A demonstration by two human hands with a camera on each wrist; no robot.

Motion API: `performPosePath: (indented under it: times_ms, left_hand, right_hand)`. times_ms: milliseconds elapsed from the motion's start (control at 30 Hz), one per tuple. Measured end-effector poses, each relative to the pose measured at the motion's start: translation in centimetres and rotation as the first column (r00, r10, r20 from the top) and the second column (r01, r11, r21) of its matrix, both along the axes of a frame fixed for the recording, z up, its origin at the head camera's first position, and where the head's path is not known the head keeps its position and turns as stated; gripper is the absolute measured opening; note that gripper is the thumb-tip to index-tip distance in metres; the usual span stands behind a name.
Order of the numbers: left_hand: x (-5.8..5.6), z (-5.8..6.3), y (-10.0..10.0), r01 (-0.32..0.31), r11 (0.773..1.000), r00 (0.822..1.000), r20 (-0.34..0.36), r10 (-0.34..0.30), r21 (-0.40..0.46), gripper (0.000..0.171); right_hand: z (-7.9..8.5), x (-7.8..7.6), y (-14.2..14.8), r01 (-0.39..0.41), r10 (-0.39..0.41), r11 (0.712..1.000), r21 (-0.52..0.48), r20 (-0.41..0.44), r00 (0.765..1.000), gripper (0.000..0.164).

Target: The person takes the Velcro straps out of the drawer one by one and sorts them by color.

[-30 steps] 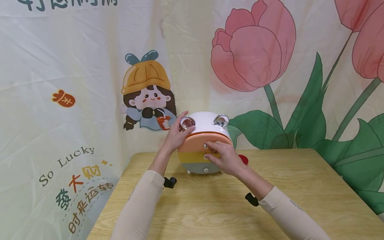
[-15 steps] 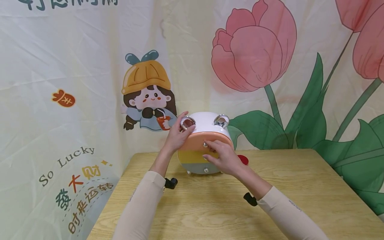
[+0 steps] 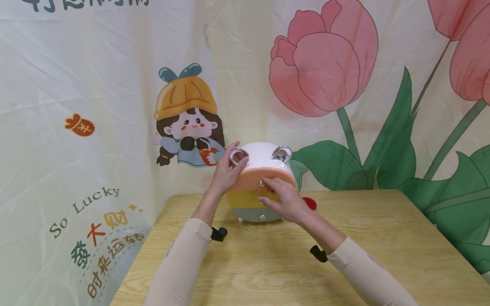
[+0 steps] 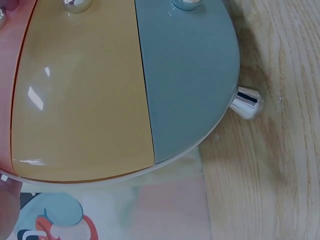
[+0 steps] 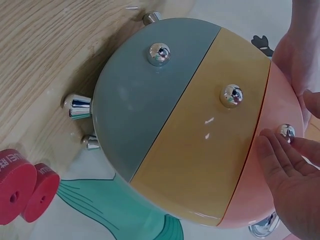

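A rounded mini drawer box (image 3: 254, 199) with a white top (image 3: 262, 154) and two silver ring ears stands on the table. Its front has orange, yellow and grey-blue drawers with round silver knobs. At the left ear, my left hand (image 3: 226, 170) holds the box, thumb in front and fingers reaching behind. My right hand (image 3: 285, 199) touches the orange drawer's knob (image 5: 287, 131) with its fingertips, the thumb held apart lower down. In the head view that hand hides the yellow drawer's knob (image 5: 231, 95). The orange drawer (image 5: 280, 100) sits level with the front.
Red round rolls (image 5: 17, 185) lie beside the box's right side. Pale wooden table (image 3: 264, 267) extends in front and to both sides. Close behind hangs a printed cloth (image 3: 245, 85). Black mounts (image 3: 219, 234) stick out from the wrists.
The orange drawer has slid inward a little under my right hand, its knob rising slightly in view and the dark gap along its top closing. My left hand has stayed on the ear.
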State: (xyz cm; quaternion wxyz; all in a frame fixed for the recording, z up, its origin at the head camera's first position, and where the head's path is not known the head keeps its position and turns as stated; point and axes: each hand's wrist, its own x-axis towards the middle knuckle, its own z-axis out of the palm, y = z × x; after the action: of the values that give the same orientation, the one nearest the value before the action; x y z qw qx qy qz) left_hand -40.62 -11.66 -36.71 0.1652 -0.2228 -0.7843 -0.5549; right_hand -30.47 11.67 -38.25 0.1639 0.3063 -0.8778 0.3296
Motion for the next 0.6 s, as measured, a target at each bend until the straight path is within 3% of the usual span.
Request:
performPosePath:
  times_ms: [600]
  left_hand:
    - [-0.1,0.03,0.38,-0.067,0.998,0.997,-0.03,0.066,-0.01,0.065]
  right_hand:
    - [-0.31,-0.01,0.1,-0.005,0.005,1.0,-0.003,0.007,1.0,0.062]
